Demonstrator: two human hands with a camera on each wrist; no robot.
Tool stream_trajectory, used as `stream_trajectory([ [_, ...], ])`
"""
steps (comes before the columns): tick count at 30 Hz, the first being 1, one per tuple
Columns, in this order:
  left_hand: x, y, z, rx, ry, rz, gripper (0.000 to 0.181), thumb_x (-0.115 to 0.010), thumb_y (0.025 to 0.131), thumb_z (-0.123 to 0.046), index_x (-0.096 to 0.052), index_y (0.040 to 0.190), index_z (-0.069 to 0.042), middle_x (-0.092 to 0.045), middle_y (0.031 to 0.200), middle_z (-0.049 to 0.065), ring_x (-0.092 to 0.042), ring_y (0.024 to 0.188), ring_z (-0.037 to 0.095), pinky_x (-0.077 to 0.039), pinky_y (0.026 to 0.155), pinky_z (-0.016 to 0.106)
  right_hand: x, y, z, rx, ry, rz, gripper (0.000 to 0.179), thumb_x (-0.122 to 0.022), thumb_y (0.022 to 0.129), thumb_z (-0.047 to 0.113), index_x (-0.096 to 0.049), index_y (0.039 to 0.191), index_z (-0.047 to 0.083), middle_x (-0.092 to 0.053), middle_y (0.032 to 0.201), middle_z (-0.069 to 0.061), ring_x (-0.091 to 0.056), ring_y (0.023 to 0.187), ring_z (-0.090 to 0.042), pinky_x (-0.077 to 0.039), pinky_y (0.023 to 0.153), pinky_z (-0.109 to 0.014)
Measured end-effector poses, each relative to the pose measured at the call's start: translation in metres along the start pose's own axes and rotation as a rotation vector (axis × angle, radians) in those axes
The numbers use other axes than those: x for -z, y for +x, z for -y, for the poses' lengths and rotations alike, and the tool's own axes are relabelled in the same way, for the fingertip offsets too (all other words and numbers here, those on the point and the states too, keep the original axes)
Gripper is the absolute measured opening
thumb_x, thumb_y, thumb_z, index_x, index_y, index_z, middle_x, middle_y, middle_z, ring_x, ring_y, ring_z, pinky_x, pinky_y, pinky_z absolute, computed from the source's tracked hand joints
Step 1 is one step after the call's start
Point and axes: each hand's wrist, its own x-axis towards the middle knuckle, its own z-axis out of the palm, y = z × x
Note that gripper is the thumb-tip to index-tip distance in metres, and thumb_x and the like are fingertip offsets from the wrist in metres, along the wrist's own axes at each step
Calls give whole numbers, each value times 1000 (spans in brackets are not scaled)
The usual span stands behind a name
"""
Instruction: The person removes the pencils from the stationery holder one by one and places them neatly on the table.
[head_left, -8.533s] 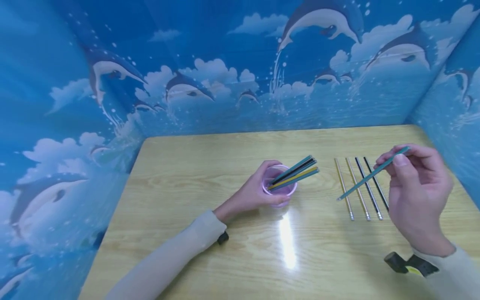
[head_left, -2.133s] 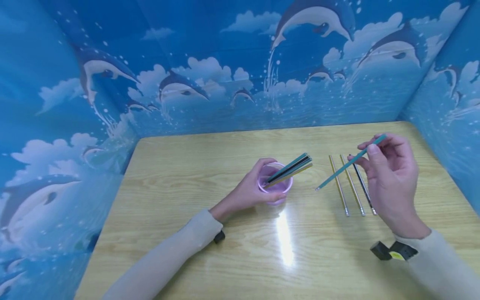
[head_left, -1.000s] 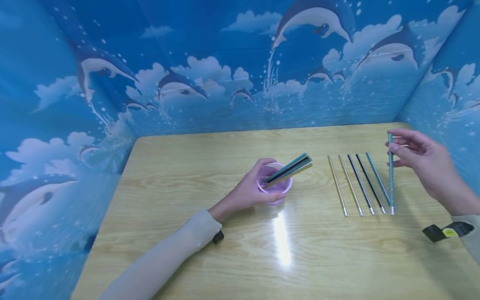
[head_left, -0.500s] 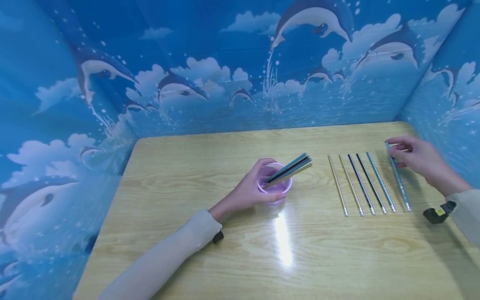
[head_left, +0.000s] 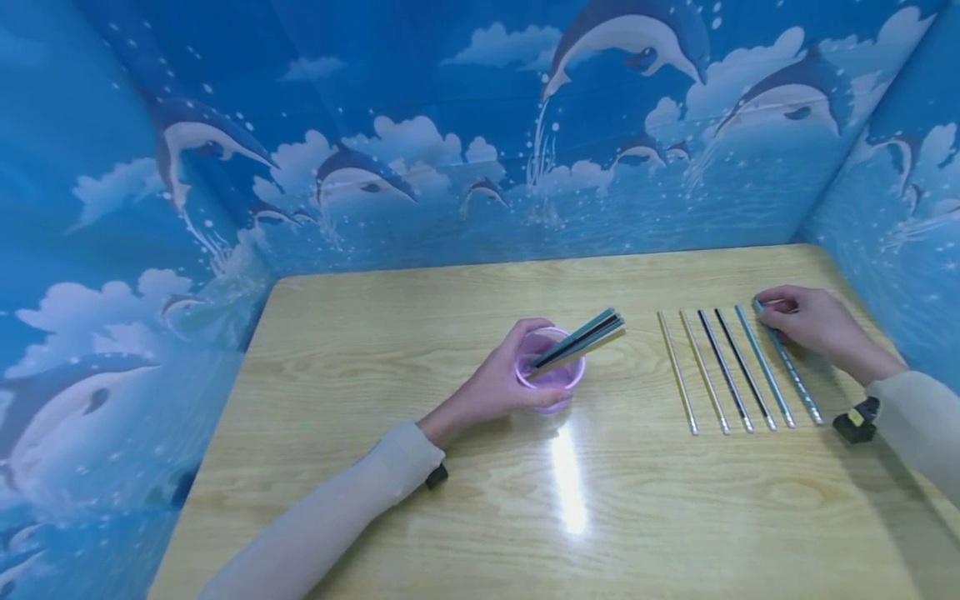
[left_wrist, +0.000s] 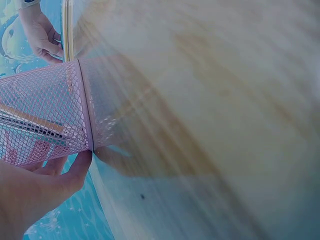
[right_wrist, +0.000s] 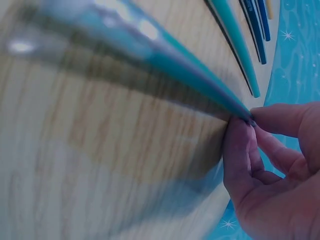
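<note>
My left hand [head_left: 498, 375] grips a pink mesh pencil cup [left_wrist: 47, 90], its fingers and thumb curled round the wall. Several teal, black and yellow pencils [head_left: 581, 337] lean out of it toward the right. At the right end of a row of pencils, my right hand [head_left: 813, 321] pinches the far end of a teal pencil [head_left: 797, 379] between thumb and fingertips. That pencil lies along the table, its eraser end toward me. Left of it lie another teal pencil [head_left: 765, 367], a black pencil [head_left: 745, 369], a dark blue pencil [head_left: 725, 371] and two yellow pencils [head_left: 677, 371].
The wooden table [head_left: 360, 350] is bounded at the back and sides by a blue dolphin-print curtain [head_left: 450, 217]. Its right edge runs close beside my right hand. A bright light reflection shows on the tabletop in front of the cup.
Earlier, fewer pencils lay in the row; two teal ones have joined its right end. Over the last half second my right hand swung the last pencil's far end leftward. The left hand stays put.
</note>
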Motion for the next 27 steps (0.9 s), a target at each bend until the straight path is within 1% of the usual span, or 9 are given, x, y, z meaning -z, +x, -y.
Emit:
stream_trajectory([
  [4,0,-1,0,7,0,4,92,-93,88,-9,-38,159,-30,-62,148,6,-59,137,24,-54,109,41,-1,0,-1,-7,-47,-2,48,-61,113,24,-55,144,-12,-66,124,-37,-69,83,-22,-53,66,-34],
  [7,0,-2,-1,18,4,3,91,-93,89,-11,-39,159,-31,-61,149,5,-59,137,23,-53,109,40,-2,-1,0,-4,-67,-10,47,-61,113,23,-56,144,-12,-66,125,-38,-70,91,-35,-55,69,-40],
  [9,0,-2,-2,21,9,-1,91,-93,89,-12,-39,158,-31,-61,148,5,-59,137,23,-53,109,40,-3,-2,1,-2,-75,-18,46,-61,113,22,-56,144,-12,-65,126,-39,-69,98,-45,-56,74,-48],
  [11,0,-2,-3,23,11,-4,91,-93,88,-12,-39,158,-31,-61,148,5,-59,137,22,-53,109,40,-4,-2,1,1,-76,-26,45,-61,113,21,-55,143,-12,-64,126,-40,-66,105,-52,-55,79,-57],
  [14,0,-2,-3,20,8,-4,90,-93,88,-11,-39,158,-31,-61,148,5,-59,137,22,-53,109,41,-5,-3,2,4,-80,-36,44,-60,113,21,-55,142,-13,-64,125,-41,-63,108,-56,-52,82,-63],
  [20,0,0,-2,9,4,2,91,-93,88,-9,-39,158,-30,-61,149,5,-59,137,22,-54,109,41,-6,-6,5,-6,-80,-46,44,-60,112,20,-55,141,-13,-63,123,-41,-62,108,-55,-51,81,-62],
  [24,0,-1,-3,11,7,3,91,-93,88,-9,-39,158,-31,-61,149,4,-59,137,22,-54,109,42,-6,-9,7,-33,-72,-58,53,-59,113,25,-48,145,-15,-60,126,-41,-60,110,-56,-50,81,-61],
  [27,-1,-1,-3,11,6,2,91,-93,88,-9,-39,159,-30,-61,149,5,-59,137,23,-53,110,43,-6,-14,9,-57,-43,-69,61,-55,115,32,-42,150,-16,-55,132,-43,-56,116,-59,-48,87,-67],
])
